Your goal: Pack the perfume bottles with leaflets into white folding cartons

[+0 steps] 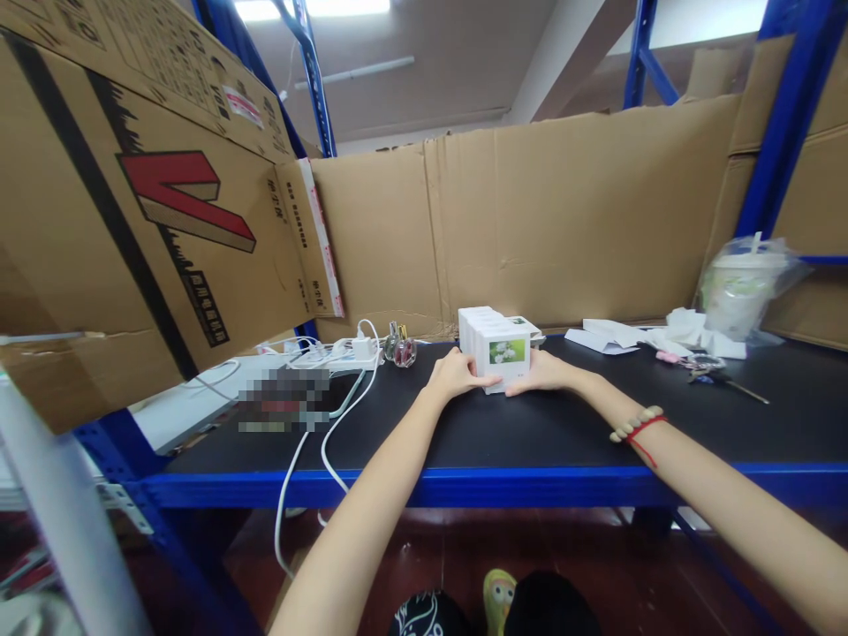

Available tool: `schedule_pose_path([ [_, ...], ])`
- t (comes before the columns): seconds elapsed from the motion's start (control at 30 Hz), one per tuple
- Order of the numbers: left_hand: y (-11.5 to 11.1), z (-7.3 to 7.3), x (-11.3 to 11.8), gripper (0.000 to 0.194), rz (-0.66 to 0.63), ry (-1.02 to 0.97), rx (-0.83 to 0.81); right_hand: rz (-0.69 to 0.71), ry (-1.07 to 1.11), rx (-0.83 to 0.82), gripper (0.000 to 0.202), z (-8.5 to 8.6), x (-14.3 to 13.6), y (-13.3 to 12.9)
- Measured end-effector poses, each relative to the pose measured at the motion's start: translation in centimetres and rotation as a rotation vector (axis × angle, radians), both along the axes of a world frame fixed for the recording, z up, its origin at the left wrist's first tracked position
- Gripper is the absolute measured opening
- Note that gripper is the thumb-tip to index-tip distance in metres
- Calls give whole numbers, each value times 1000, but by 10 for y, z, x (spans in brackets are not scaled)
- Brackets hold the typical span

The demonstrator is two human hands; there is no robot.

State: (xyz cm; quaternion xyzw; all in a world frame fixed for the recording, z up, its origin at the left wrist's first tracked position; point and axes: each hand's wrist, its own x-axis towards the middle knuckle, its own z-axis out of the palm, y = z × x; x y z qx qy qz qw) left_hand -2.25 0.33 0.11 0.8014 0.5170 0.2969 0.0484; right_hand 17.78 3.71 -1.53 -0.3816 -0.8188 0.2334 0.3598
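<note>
A row of several white boxes [498,373] stands upright on the black table top [397,424]. The nearest box has a picture of white flowers on green on its front. My left hand [456,373] grips the row from the left, its thumb along the lower front edge. From the right, my right hand [547,371] presses on the same row, thumb across the front; most of its fingers are hidden behind the boxes. Behind the row, another white item with a green picture [520,321] lies partly hidden.
To the left are small glass bottles [401,346], a white power strip [341,355] with cables, and a blurred-out device [284,399]. Crumpled papers [606,336], keys [706,364] and a bagged drink cup [742,287] lie right. Cardboard [563,212] walls the back; a blue rail [503,486] edges the front.
</note>
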Motion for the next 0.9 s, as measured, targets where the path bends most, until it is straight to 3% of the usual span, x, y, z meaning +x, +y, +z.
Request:
schedule_pose_path([
  [0.23, -1, -2, 0, 43, -54, 3, 2, -128, -179, 59, 68, 10, -5, -12],
  [0.4, -1, 0, 0, 41, -33, 6, 8, -137, -179, 105, 68, 15, -6, -14],
  [0.6, -1, 4, -3, 32, 75, -55, -8, -220, -241, -75, 60, 21, -11, -25],
  [0.7, -1, 5, -5, 27, 116, -113, 18, -225, -319, -91, 58, 25, -14, -31],
  [0.83, 0, 3, -3, 68, 40, -136, 42, -262, -421, -78, 56, 30, -16, -36],
  [0.9, 1, 0, 0, 77, -11, -107, 8, -270, -442, -93, 54, 31, -17, -37],
])
